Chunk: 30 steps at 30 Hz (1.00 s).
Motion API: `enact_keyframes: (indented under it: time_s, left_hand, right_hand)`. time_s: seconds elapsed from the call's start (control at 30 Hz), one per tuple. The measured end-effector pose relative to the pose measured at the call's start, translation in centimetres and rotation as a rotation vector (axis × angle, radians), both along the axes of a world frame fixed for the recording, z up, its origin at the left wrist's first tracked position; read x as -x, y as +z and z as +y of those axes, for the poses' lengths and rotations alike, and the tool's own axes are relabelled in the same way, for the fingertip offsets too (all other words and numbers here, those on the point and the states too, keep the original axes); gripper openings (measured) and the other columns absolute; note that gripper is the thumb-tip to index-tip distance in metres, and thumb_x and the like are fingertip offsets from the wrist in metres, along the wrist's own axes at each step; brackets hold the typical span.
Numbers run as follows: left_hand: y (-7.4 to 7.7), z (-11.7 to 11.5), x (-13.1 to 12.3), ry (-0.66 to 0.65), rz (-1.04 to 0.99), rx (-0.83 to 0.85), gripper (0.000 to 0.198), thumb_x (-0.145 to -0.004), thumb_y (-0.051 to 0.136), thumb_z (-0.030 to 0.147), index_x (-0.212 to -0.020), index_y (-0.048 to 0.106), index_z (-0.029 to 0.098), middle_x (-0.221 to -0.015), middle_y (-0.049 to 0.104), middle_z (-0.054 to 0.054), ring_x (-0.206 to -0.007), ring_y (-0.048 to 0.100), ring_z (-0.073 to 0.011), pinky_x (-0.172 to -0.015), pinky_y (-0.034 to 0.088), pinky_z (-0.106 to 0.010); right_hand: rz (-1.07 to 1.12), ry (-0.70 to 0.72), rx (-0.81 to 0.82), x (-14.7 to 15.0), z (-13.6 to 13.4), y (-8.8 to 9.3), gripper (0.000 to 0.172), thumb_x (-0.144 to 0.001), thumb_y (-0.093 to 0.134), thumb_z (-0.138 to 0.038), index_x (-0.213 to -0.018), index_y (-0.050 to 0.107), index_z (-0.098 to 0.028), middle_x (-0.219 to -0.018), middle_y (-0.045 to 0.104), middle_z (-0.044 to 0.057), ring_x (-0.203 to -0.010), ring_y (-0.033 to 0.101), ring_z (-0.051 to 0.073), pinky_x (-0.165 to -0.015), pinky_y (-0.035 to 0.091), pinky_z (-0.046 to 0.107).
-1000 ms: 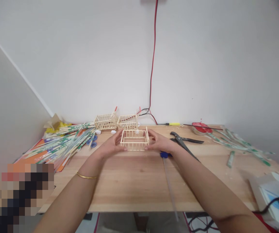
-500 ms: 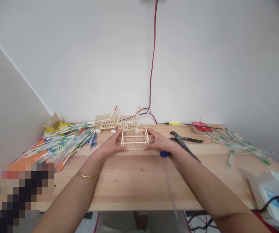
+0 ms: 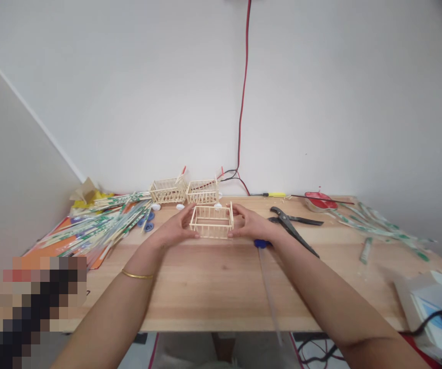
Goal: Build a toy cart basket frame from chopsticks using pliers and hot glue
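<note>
Between my two hands is a small open frame basket [image 3: 211, 225] built of thin wooden sticks, with one taller post at its right end. My left hand [image 3: 178, 228] is closed on its left end, thumb at the lower front corner. At the right end, my right hand [image 3: 246, 223] grips it the same way. Just behind stand two similar stick carts, a left cart [image 3: 168, 191] and a right cart [image 3: 202, 192], with white wheels and red-tipped handles. Whether the basket touches the table I cannot tell.
Bundles of wrapped sticks [image 3: 105, 230] and blue wheels [image 3: 149, 226] lie to the left. Right of my hands are black pliers [image 3: 290, 228], a blue-ended glue stick or rod [image 3: 269, 292], a red dish [image 3: 320, 201] and torn wrappers [image 3: 385, 228]. A white box [image 3: 432, 302] sits at the right edge.
The stick basket has shifted very slightly left between my hands and tilted a little. Both hands keep their hold, and the other things stay in place.
</note>
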<state>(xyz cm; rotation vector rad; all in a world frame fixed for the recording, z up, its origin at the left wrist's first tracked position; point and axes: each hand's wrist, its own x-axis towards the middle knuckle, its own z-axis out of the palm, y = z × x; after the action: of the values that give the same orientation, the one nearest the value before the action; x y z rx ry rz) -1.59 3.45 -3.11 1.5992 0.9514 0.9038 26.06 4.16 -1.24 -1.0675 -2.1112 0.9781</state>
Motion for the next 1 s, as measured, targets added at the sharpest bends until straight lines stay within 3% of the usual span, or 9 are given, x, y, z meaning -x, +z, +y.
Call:
enact_keyframes:
  time_s: [0.2,0.47,0.6,1.0]
  left_hand:
    - [-0.5,0.2,0.2,0.038,-0.007,-0.060,0.101,-0.053,0.079,0.014,-0.141,0.031,0.027,-0.146,0.035,-0.011,-0.133,0.033,-0.0291,-0.107,0.032,-0.045]
    - [-1.0,0.5,0.3,0.059,0.021,-0.055,0.105,-0.051,0.079,0.014,-0.142,0.027,0.027,-0.146,0.034,-0.012,-0.134,0.032,-0.0279,-0.109,0.027,-0.045]
    - [-1.3,0.7,0.5,0.071,0.037,-0.071,0.103,-0.049,0.081,0.017,-0.140,0.033,0.024,-0.145,0.036,-0.012,-0.133,0.033,-0.0292,-0.110,0.025,-0.046]
    - [-0.8,0.6,0.4,0.002,-0.031,0.009,0.101,-0.053,0.080,0.015,-0.141,0.031,0.022,-0.148,0.031,-0.014,-0.134,0.030,-0.0310,-0.108,0.030,-0.046]
  right_hand:
    - [-0.078,-0.107,-0.089,0.5,-0.2,-0.1,0.089,-0.049,0.082,-0.041,-0.128,0.046,-0.023,-0.128,0.049,0.010,-0.120,0.044,0.029,-0.103,0.032,0.045]
    - [-0.097,-0.096,-0.112,0.5,-0.2,-0.5,0.085,-0.051,0.081,-0.043,-0.127,0.047,-0.025,-0.126,0.052,0.009,-0.117,0.047,0.031,-0.100,0.033,0.045]
    - [-0.101,-0.110,-0.128,0.6,-0.2,-0.5,0.082,-0.051,0.081,-0.044,-0.124,0.049,-0.027,-0.126,0.053,0.009,-0.116,0.047,0.032,-0.099,0.033,0.047]
    - [-0.154,-0.101,-0.133,0.6,-0.5,0.3,0.083,-0.055,0.079,-0.042,-0.128,0.046,-0.021,-0.126,0.054,0.010,-0.115,0.050,0.028,-0.097,0.037,0.041]
